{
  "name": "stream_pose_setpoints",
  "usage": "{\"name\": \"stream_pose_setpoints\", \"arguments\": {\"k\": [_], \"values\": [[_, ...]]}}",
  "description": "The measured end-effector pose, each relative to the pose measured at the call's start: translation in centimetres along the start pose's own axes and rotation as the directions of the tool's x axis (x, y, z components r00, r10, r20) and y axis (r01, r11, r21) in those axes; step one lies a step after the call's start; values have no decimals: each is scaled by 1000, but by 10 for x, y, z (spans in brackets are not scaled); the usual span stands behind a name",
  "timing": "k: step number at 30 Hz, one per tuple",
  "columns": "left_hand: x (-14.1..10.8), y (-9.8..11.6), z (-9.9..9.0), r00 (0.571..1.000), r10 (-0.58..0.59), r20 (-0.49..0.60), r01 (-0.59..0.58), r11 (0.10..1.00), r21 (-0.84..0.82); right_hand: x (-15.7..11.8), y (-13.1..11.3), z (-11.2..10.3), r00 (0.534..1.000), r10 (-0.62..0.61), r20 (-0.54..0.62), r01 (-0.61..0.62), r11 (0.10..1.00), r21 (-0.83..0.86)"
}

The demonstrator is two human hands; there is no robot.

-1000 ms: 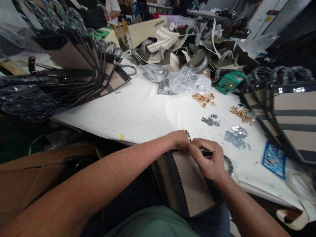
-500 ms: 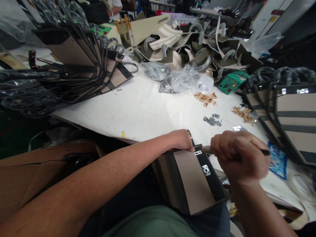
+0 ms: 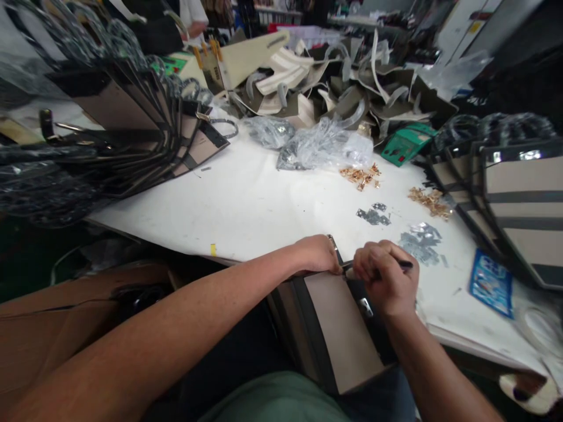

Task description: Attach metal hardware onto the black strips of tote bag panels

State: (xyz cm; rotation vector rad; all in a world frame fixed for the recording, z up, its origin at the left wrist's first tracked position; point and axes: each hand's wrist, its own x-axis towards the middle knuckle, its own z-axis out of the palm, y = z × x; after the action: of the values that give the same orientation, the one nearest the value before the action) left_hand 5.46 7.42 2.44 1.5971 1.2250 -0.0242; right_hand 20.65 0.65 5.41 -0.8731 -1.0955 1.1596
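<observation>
A grey-brown bag panel (image 3: pixel 345 334) with black borders lies tilted over my lap against the table edge. My left hand (image 3: pixel 317 254) is closed on its upper edge, beside a metal-fitted strap (image 3: pixel 333 241). In my right hand (image 3: pixel 386 274) is a slim hand tool (image 3: pixel 405 265) with a dark rear end; its exact kind is unclear. The tool's pale front end meets the panel's upper border beside my left fingertips. A small silver metal plate (image 3: pixel 365 307) sits lower on the black border. My right hand hides part of that border.
Gold fittings (image 3: pixel 360 176), metal plates (image 3: pixel 373 215) and silver pieces (image 3: pixel 422 243) lie on the white table (image 3: pixel 246 205). Stacked bag panels (image 3: pixel 176 138) stand left, more panels (image 3: pixel 523 217) right. Behind are plastic bags (image 3: pixel 325 146) and a green device (image 3: pixel 408 143).
My right hand has moved left with the tool, bringing its tip close to my left fingers. The silver pieces on the table have come into view. The camera view has shifted slightly.
</observation>
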Motion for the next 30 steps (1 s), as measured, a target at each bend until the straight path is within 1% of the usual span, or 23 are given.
{"name": "stream_pose_setpoints", "arguments": {"k": [1, 4, 5, 7, 10, 11, 13, 15, 17, 18, 19, 21, 22, 23, 25, 26, 28, 30], "values": [[0, 0, 0, 1000, -3, 7, 3, 1000, -16, -1, 2, -2, 1000, 4, 2, -4, 1000, -1], [1, -1, 2, 1000, -9, 2, 9, 998, -58, -2, 7, -5, 998, -66, 6, 65, 997, 49], [2, -1, 2, 1000, -11, -9, 10, 999, -54, -2, 9, -6, 997, -71, 2, 71, 996, 50], [1, -1, 3, 1000, -13, -27, 12, 1000, -14, -1, 14, -6, 999, -40, -14, 40, 999, -23], [-4, 3, 4, 999, -3, -48, 5, 998, 58, -3, 17, -11, 1000, 7, -23, -11, 980, -199], [-6, 4, 5, 998, 2, -62, 4, 996, 88, -6, 14, -15, 999, 9, -32, -17, 971, -240], [-11, 5, 7, 995, 12, -102, 4, 989, 148, -20, 0, -27, 997, 26, -79, -48, 955, -294], [-15, 6, 11, 989, 31, -143, -2, 981, 195, -43, -19, -44, 983, 80, -165, -133, 930, -342], [-19, 5, 14, 984, 62, -166, -25, 976, 218, -74, -36, -62, 951, 192, -243, -281, 865, -416], [-21, 4, 14, 983, 79, -166, -41, 974, 223, -91, -40, -71, 923, 269, -275, -372, 807, -459], [-22, 3, 14, 982, 95, -161, -57, 973, 223, -107, -40, -78, 886, 351, -305, -462, 734, -498], [-25, 1, 13, 982, 120, -143, -87, 972, 218, -136, -29, -89, 811, 462, -359, -584, 607, -538], [-26, -1, 13, 982, 130, -136, -99, 972, 214, -146, -19, -92, 779, 494, -386, -626, 579, -523], [-27, -2, 13, 982, 138, -131, -109, 972, 209, -154, -7, -94, 753, 518, -405, -657, 581, -480], [-32, -4, 12, 980, 153, -127, -127, 972, 197, -162, 17, -92, 720, 560, -409, -690, 644, -330], [-35, -4, 11, 979, 160, -127, -134, 972, 191, -162, 27, -88, 710, 581, -397, -691, 684, -235], [-41, -5, 8, 977, 170, -129, -145, 972, 183, -158, 40, -78, 712, 605, -357, -662, 748, -54], [-48, -5, 3, 976, 174, -134, -149, 973, 175, -153, 46, -67, 717, 620, -318, -627, 773, 96]]}}
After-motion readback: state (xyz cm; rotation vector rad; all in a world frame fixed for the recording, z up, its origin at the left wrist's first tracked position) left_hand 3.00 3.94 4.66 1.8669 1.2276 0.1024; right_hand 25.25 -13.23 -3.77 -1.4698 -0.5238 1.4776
